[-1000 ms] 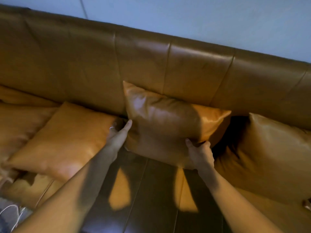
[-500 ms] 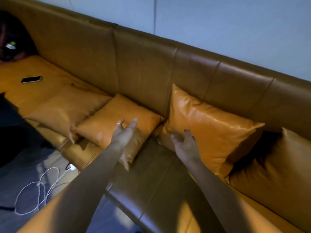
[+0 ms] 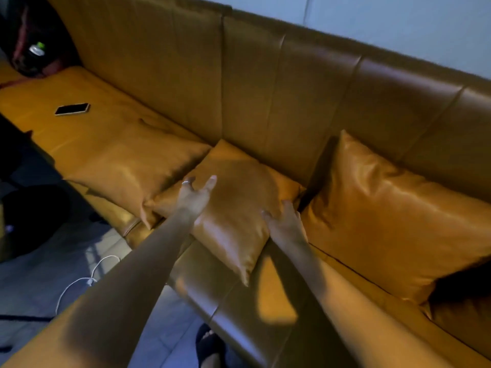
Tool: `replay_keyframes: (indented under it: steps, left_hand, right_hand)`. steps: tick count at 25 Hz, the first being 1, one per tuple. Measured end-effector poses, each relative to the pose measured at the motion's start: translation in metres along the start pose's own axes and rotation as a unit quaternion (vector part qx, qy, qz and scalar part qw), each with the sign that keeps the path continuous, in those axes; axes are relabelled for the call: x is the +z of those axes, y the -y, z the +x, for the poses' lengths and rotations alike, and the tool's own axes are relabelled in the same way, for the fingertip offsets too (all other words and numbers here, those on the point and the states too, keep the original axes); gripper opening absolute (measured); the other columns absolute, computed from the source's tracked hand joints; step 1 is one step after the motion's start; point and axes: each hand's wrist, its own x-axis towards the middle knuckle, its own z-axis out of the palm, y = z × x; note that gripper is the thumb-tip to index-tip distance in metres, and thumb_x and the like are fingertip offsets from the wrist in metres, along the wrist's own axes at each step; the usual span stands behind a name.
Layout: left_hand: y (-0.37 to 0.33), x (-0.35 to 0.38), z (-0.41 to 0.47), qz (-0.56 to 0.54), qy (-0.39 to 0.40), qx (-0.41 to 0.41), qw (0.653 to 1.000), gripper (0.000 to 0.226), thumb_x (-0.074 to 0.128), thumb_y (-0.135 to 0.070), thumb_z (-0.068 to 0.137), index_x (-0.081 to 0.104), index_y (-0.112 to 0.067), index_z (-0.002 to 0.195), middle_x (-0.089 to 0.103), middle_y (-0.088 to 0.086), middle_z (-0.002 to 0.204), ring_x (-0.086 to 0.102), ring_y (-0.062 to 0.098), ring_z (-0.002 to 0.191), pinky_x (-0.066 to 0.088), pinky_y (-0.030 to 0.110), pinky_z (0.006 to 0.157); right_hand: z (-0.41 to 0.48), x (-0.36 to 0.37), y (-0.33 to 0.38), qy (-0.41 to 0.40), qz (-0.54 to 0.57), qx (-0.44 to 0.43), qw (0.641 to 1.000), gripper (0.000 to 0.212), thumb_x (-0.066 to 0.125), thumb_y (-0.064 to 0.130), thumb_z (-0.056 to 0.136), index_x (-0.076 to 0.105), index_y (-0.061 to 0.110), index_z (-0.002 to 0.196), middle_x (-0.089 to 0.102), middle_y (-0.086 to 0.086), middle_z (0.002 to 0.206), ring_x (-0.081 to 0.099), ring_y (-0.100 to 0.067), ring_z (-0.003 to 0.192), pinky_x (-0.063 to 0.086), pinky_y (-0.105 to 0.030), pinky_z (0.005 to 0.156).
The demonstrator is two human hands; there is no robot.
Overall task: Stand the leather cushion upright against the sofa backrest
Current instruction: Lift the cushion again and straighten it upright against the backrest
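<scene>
— What are the fingers [image 3: 211, 181] doing, from where you stand?

— On the left hand [image 3: 193, 199] they are spread and laid flat on the top face of the flat cushion [image 3: 233, 205]; there is a ring [image 3: 186, 182] on one of them; nothing is pinched. The right hand [image 3: 285, 224] sits at that cushion's right edge, thumb out on the leather, the other fingers curled down over the side; whether they have closed under the edge I cannot tell.

— And the cushion itself?

— It lies flat on the sofa seat [image 3: 279, 296], turned like a diamond; its far corner touches the backrest [image 3: 265, 88], its near corner points out over the front of the seat; it is not upright.

— What is around it?

— Just to its left lies another cushion [image 3: 132, 166], also flat, the two touching along one edge; to its right a third cushion [image 3: 393, 216] stands leaning against the backrest, with a dark gap between it and the flat one.

— Further out?

— A phone [image 3: 72, 109] lies face up on the seat well off to the left; beyond it, in the far corner, a dark bag [image 3: 29, 57] with a bottle cap [image 3: 37, 49] showing; on the floor [image 3: 39, 277] below, a white cable [image 3: 79, 282] loops near the sofa's front; a foot in a dark sandal [image 3: 210, 343] stands by the seat edge.
</scene>
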Motion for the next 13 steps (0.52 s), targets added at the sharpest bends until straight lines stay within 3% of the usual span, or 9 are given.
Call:
replay_keyframes:
  steps: [5,13]
  left_hand:
    - [0.005,-0.003,0.074,0.056,0.036,-0.029,0.997,0.072,0.062,-0.048,0.093,0.032,-0.017,0.152,0.044,0.01,0.152,0.043,0.03,0.138,0.035,0.035,0.107]
    - [0.016,0.002,0.165,0.181,0.1,-0.04,0.978,0.091,0.068,-0.063,0.08,0.032,-0.02,0.152,0.047,0.009,0.148,0.046,0.033,0.134,0.037,0.049,0.112]
  right_hand:
    - [0.064,0.054,0.014,-0.007,0.034,0.1,0.994,0.075,0.058,0.055,0.093,0.027,0.018,0.151,0.035,-0.019,0.154,0.041,-0.044,0.137,0.038,-0.04,0.106]
    - [0.134,0.078,-0.004,-0.054,0.142,0.242,0.958,0.096,0.06,0.063,0.088,0.013,0.02,0.159,0.028,-0.015,0.163,0.029,-0.04,0.147,0.027,-0.045,0.115]
